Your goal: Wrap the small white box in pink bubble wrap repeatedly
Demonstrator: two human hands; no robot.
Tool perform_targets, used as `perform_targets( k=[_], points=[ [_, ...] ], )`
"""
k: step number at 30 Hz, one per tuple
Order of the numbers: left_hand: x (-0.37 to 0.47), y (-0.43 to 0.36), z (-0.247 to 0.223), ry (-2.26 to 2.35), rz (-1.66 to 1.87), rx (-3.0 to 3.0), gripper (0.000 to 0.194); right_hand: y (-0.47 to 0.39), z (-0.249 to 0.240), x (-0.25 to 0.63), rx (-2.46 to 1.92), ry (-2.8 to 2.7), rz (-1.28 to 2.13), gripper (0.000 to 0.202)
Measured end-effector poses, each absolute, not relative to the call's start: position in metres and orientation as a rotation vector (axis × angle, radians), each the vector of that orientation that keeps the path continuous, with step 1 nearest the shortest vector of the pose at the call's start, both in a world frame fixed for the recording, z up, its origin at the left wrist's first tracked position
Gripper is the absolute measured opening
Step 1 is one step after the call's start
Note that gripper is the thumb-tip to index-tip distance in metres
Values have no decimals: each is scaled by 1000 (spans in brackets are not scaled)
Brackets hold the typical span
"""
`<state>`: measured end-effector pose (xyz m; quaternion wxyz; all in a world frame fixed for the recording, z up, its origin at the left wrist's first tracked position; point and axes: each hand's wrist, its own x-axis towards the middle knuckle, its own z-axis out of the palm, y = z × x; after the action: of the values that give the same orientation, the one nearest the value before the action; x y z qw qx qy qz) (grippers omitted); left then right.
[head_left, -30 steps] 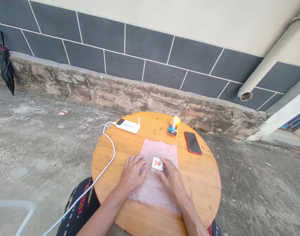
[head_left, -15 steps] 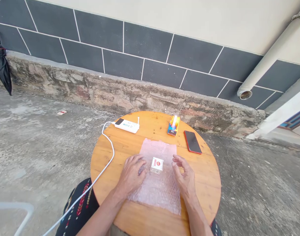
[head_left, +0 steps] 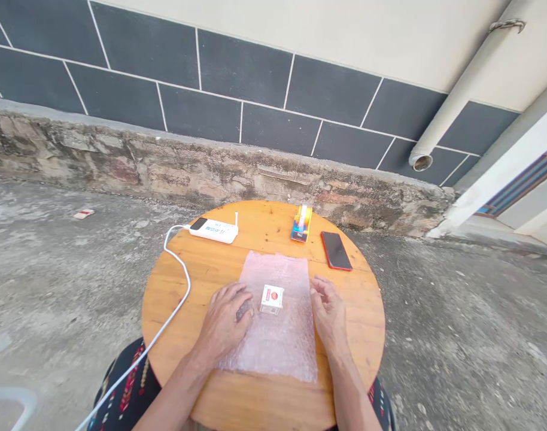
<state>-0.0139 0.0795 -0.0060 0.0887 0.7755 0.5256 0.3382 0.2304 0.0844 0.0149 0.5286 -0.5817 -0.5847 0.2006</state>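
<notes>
A pinkish sheet of bubble wrap [head_left: 282,353] lies flat on the round wooden table [head_left: 358,335]. Near its middle sits a small white box [head_left: 272,298] with a red mark and lettering on top; neither hand touches it. My left hand [head_left: 226,320] rests palm down over the sheet's left edge, thumb apart from the fingers and nothing held. At the right edge of the wrap is my right hand [head_left: 330,311], its fingers curled with thumb and fingertips together at the border of the sheet. The inner side of that hand is hidden.
Toward the back left lies a white device [head_left: 215,230] with a cable [head_left: 186,287] trailing over the table's left edge. A yellow and blue tape dispenser [head_left: 301,224] stands at the back, with a red-edged phone [head_left: 336,251] to its right. Behind runs a stone ledge [head_left: 188,173].
My right hand has shifted out to the sheet's right edge and its fingers have closed. My left hand stays in place. The whole view has swung to the right.
</notes>
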Motion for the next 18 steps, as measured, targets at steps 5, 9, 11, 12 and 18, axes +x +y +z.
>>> perform_targets(
  k=[5,9,11,12,18],
  points=[
    [-15,80,-8,1584,1056,2266,30,86,11,233,-1420,-1448,440,26],
    [-16,81,-9,1604,1111,2179,30,86,6,235,-1472,-1501,390,26],
    [-17,82,-9,1607,1125,2149,32,86,4,234,-1486,-1520,373,26],
    [-18,82,-9,1605,1130,2140,33,86,4,234,-1487,-1526,366,25],
    [-18,81,-6,1602,1173,2103,38,85,7,231,-1504,-1578,304,24]
  ],
)
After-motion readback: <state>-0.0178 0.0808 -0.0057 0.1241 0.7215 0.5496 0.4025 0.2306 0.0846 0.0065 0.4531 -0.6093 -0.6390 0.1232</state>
